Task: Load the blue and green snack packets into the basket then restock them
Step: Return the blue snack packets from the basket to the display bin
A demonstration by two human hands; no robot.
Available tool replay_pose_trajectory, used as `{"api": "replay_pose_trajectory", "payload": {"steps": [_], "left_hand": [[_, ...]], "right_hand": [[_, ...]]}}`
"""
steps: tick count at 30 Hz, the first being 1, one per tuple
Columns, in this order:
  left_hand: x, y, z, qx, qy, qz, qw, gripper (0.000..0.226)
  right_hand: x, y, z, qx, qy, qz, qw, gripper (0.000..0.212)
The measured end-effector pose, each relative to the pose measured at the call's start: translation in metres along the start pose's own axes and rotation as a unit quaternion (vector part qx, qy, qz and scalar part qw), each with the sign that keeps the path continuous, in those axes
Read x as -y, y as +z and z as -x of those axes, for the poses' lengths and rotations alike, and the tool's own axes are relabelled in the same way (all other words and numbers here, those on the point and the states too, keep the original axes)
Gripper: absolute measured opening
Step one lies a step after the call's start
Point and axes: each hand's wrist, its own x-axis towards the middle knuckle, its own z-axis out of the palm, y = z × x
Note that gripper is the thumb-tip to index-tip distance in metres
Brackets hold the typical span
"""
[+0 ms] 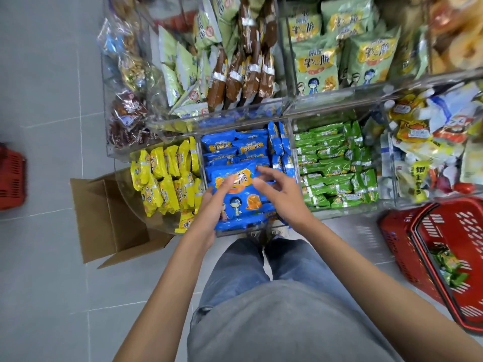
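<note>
My right fingers (261, 171) hang loose, holding nothing, over the blue packet (243, 202); my left fingers (228, 182) rest on its left edge, grip unclear. It tops the clear bin's (249, 230) middle compartment: probably light, crinkly, slippery, so pinch the sealed edges

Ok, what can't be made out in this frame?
Head view only:
- Motion blur hides whether the left hand and right hand grip the blue packet.
- The red basket at right is cut by the frame edge, so its contents only partly show.
- The second basket at left is cropped and blurred.
</note>
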Motion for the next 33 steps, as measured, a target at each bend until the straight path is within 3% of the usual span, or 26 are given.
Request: {"api": "replay_pose_trajectory", "payload": {"steps": [2,3,7,10,12,14,16,22,26,29,33], "left_hand": [[-0.004,0.000,-0.001,0.016,0.022,0.031,0.999,0.044],[-0.006,-0.001,-0.002,0.013,0.033,0.038,0.999,0.040],[-0.011,-0.008,-0.004,-0.006,0.030,0.025,0.999,0.037],[-0.011,-0.015,-0.007,-0.053,0.012,0.031,0.998,0.051],[-0.010,-0.022,-0.011,-0.082,0.012,0.042,0.996,0.041],[-0.011,-0.029,-0.014,-0.107,0.005,0.048,0.993,0.030],[-0.012,-0.035,-0.017,-0.127,-0.005,0.049,0.991,0.037],[-0.010,-0.044,-0.030,-0.151,-0.022,0.067,0.986,0.030],[-0.011,-0.043,-0.036,-0.151,-0.027,0.064,0.986,0.029],[-0.011,-0.042,-0.037,-0.151,-0.026,0.065,0.986,0.030],[-0.009,-0.044,-0.038,-0.152,-0.025,0.068,0.986,0.023]], "right_hand": [[0.011,0.004,-0.004,0.001,0.016,-0.019,1.000,0.051],[0.015,0.004,-0.007,0.000,0.023,-0.020,1.000,0.052],[0.022,-0.003,-0.020,0.049,0.052,0.003,0.997,0.051],[0.025,-0.011,-0.031,0.061,0.068,0.013,0.996,0.044],[0.031,-0.017,-0.041,0.058,0.073,0.013,0.996,0.038],[0.039,-0.022,-0.054,0.046,0.061,-0.004,0.997,0.028],[0.046,-0.022,-0.068,0.032,0.025,-0.012,0.999,0.029],[0.045,0.014,-0.111,-0.041,-0.080,0.080,0.993,0.031],[0.024,0.040,-0.132,-0.111,-0.058,0.072,0.990,0.023],[0.015,0.050,-0.139,-0.145,-0.050,0.079,0.985,0.029],[0.012,0.061,-0.137,-0.175,-0.077,0.062,0.980,0.028]]}}
